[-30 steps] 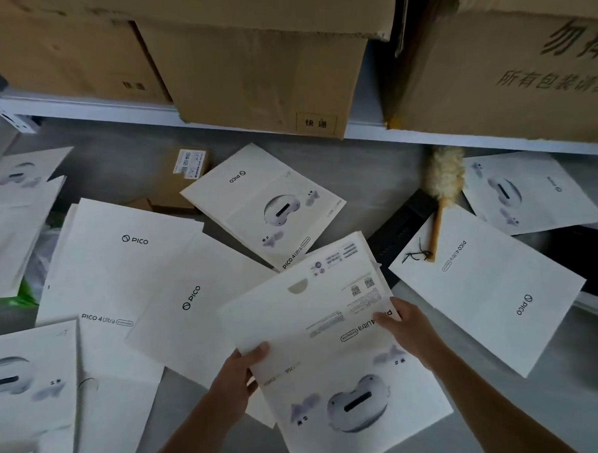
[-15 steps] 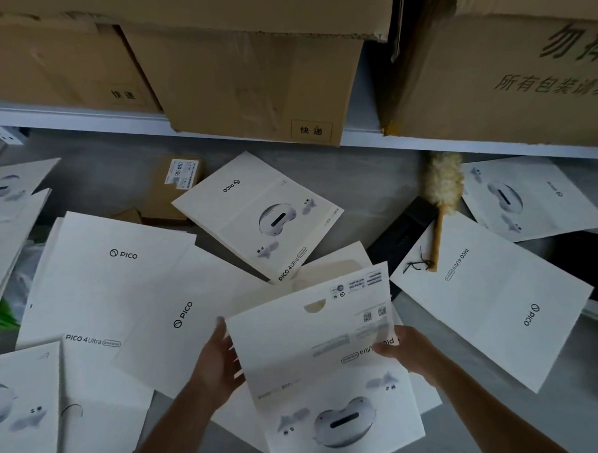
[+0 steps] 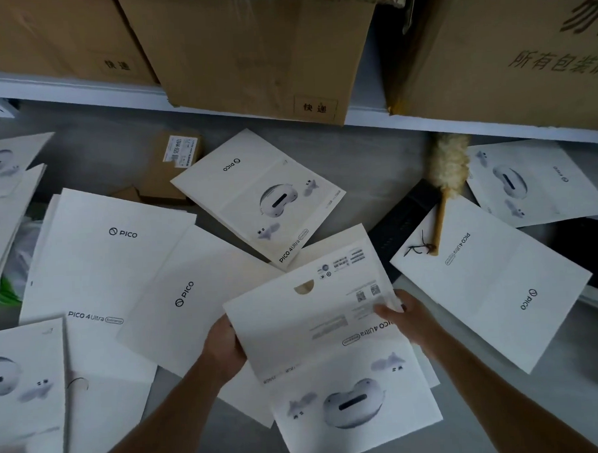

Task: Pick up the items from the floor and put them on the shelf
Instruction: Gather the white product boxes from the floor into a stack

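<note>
Both hands held one flat white printed cardboard sleeve (image 3: pixel 329 331) above the grey floor (image 3: pixel 373 161). The left hand (image 3: pixel 224 346) curled round its left edge, and the right hand (image 3: pixel 408 319) pinched its right edge. Other white sleeves (image 3: pixel 114 261) lay scattered below the white shelf (image 3: pixel 79 90) and its front edge.

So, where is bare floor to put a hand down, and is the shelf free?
Bare grey floor lies below the shelf edge, between the printed sleeve and the feather duster; another patch lies left of the small brown box. The left half is crowded with white sleeves. The shelf looks full: cartons stand close, only a narrow gap.
</note>
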`<state>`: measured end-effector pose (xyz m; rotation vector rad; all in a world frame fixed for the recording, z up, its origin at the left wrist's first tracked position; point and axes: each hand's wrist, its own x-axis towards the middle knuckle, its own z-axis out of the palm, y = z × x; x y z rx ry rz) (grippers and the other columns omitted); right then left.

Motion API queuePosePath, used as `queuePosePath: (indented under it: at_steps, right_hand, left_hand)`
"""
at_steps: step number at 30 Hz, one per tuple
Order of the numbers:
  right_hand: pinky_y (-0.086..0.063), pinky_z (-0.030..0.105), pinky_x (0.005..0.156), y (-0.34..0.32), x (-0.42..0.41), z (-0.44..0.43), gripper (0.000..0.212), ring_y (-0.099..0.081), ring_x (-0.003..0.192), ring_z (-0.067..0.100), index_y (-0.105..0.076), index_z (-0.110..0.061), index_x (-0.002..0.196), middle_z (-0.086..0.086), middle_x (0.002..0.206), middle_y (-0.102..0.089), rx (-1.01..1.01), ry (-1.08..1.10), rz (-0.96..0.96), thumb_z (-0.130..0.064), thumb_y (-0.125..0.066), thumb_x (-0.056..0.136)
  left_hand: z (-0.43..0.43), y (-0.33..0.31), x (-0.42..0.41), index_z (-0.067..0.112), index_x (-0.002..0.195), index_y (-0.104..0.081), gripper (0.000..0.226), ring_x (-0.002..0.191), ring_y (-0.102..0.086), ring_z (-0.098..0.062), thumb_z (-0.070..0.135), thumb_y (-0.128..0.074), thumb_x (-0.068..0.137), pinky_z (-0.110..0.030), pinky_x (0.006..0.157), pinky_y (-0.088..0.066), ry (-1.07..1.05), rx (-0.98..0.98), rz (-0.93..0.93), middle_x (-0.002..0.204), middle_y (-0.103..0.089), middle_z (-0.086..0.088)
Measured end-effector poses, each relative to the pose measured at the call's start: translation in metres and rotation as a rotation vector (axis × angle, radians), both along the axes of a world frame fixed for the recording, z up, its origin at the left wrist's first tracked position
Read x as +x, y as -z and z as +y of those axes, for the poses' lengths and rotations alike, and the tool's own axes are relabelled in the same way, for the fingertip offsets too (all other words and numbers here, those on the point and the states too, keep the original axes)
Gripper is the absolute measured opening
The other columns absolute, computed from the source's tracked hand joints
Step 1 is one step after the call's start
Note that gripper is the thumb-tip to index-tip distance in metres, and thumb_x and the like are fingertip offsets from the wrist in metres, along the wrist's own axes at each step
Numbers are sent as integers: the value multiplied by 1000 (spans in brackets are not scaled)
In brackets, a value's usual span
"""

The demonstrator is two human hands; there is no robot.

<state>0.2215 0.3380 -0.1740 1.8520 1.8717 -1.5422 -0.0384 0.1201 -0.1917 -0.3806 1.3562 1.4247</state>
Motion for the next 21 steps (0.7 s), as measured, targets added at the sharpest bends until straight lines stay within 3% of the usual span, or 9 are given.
queuePosePath:
  at_steps: [3, 4, 6, 7, 10, 12, 15, 18, 21]
  right_hand:
    - [-52, 34, 73, 12, -19, -4, 27, -65, 84, 21, -60, -17, 96, 2, 92, -69, 101, 92, -102, -38, -75, 86]
    - [-55, 36, 76, 17, -25, -5, 27, -66, 85, 22, -60, -16, 91, 2, 89, -70, 106, 71, -134, -40, -73, 86]
    - [-56, 35, 75, 23, -36, -7, 33, -65, 80, 20, -66, -10, 92, 6, 89, -72, 124, -22, -175, -43, -68, 89]
    - [-53, 35, 78, 23, -41, -7, 38, -64, 82, 21, -68, -6, 97, 9, 95, -73, 189, -51, -192, -44, -65, 91]
    - [-41, 45, 97, 23, -43, 9, 60, -52, 116, 35, -55, -2, 126, 19, 126, -58, 416, 95, -279, -46, -68, 87]
    - [-43, 47, 96, 29, -35, 20, 73, -52, 119, 38, -46, 0, 133, 20, 128, -57, 244, 156, -358, -44, -75, 83]
    - [-53, 39, 85, 36, -24, 20, 50, -62, 93, 29, -61, -2, 123, 12, 108, -69, 12, 53, -254, -29, -77, 84]
    - [-47, 32, 83, 8, -11, 35, 38, -62, 93, 25, -66, -8, 124, 11, 106, -70, 85, 65, -124, -18, -74, 88]
    - [-47, 35, 82, -51, 16, 74, 33, -63, 93, 28, -69, -8, 120, 12, 100, -70, 262, 111, -97, -16, -73, 88]
  left_hand:
    - [-8, -8, 4, 13, 122, -68, 68, 111, -66, -34, 64, -31, 96, -44, 82, -53, 42, 59, -152, 120, -71, -16]
    - [-12, -8, 9, 13, 122, -68, 68, 112, -66, -34, 67, -41, 91, -45, 83, -54, 70, 60, -129, 122, -70, -16]
    - [-24, 4, 20, 10, 118, -67, 64, 103, -69, -36, 49, -82, 70, -45, 78, -58, 136, -49, 14, 123, -69, -20]
    - [-30, 13, 24, 7, 110, -68, 55, 95, -70, -37, 29, -90, 65, -44, 74, -57, 102, -137, 81, 121, -68, -22]
    - [-50, 35, 25, 5, 97, -67, 27, 82, -65, -29, -11, -72, 76, -37, 73, -53, -128, -300, 109, 116, -68, -27]
    - [-62, 39, 20, 3, 105, -67, 31, 87, -66, -32, -11, -69, 78, -39, 77, -53, -216, -287, 53, 112, -69, -23]
    - [-74, 46, 16, 4, 122, -63, 45, 101, -67, -37, -2, -71, 79, -46, 84, -54, -228, -263, -2, 120, -69, -19]
    - [-69, 48, 12, 2, 127, -59, 40, 91, -66, -33, -2, -65, 87, -43, 79, -54, -231, -267, 14, 124, -65, -18]
    - [-57, 42, 7, 8, 118, -61, 30, 85, -63, -28, -3, -63, 90, -39, 77, -50, -260, -257, 62, 122, -63, -16]
